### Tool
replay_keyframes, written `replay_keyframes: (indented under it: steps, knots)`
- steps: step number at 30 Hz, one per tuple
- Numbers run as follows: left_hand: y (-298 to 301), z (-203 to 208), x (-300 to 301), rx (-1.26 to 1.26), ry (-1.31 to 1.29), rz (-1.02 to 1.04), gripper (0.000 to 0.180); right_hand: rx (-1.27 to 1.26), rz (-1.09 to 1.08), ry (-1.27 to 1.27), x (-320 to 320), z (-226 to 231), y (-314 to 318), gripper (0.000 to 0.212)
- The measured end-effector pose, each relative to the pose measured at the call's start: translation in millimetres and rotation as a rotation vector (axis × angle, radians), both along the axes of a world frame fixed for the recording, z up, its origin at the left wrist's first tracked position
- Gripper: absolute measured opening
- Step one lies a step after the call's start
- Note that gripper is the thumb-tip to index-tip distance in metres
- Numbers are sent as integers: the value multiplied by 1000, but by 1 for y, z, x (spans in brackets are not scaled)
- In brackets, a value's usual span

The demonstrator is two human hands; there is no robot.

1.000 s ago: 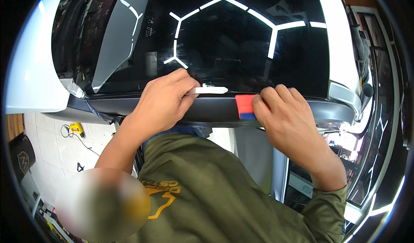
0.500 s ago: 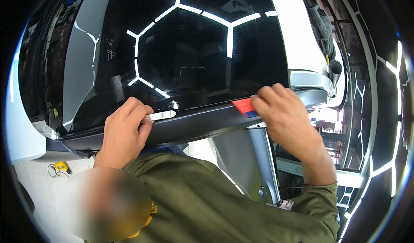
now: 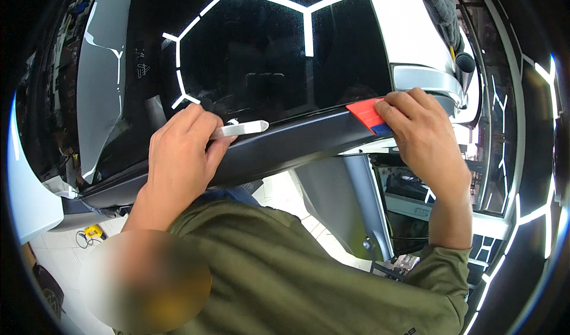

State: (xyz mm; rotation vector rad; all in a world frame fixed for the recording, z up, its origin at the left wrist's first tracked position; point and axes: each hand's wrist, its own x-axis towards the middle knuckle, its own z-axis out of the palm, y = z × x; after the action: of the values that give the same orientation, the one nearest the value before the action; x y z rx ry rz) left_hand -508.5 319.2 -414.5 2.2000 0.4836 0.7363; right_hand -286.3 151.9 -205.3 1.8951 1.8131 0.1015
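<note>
My left hand (image 3: 183, 142) pinches a slim, pale tool with a rounded end (image 3: 244, 129); its exact kind does not show. This tool lies over the lower edge of a dark, glossy glass panel (image 3: 255, 50). Farther right, my right hand (image 3: 428, 136) grips a red squeegee card (image 3: 367, 114) with a blue part at its lower corner. The card's left edge meets the seam where the glass borders a long black trim strip (image 3: 285, 148). Both hands are closed, and the fingertips under each tool are partly hidden.
White bodywork (image 3: 380, 26) borders the glass on the right, above a silver fitting (image 3: 427, 79). Dark grey cloth (image 3: 440, 14) hangs near a black cylinder (image 3: 465, 62). Below the trim stands a grey door panel (image 3: 332, 207). A yellow corded tool (image 3: 93, 233) lies on the pale floor.
Both hands have moved right and somewhat up in the picture, carrying the pale tool and the red squeegee card along the trim. The whole view has also shifted slightly.
</note>
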Motion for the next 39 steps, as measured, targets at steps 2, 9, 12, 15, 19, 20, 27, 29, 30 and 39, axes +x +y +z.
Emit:
replay_keyframes:
  steps: [2, 9, 12, 15, 19, 20, 27, 29, 30, 39]
  knots:
    - [0, 0, 1, 1, 6, 1, 19, -3, 30, 39, -2, 4, 7, 29]
    - [5, 9, -10, 16, 88, -30, 18, -165, 106, 125, -28, 2, 38, 19]
    - [10, 9, -14, 29, 114, -55, 19, -192, 159, 134, -34, -2, 48, 18]
    - [10, 7, -11, 38, 114, -62, 19, -180, 165, 106, -40, -4, 49, 19]
    - [9, 0, -10, 45, 78, -32, 20, -144, 221, 89, -39, -26, 47, 15]
    - [10, 0, -9, 45, 72, -31, 20, -128, 238, 79, -40, -29, 46, 12]
    - [8, -2, -11, 37, 31, -37, 22, 58, 289, 7, -38, -43, 26, 20]
    - [10, -2, -9, 57, 30, -34, 22, 110, 297, 4, -34, -45, 24, 19]
    - [10, -2, -9, 45, 43, -33, 22, 121, 301, 0, -31, -46, 24, 19]
    - [5, 4, -7, 1, 99, 8, 23, 280, 222, -44, -13, -27, 21, 19]
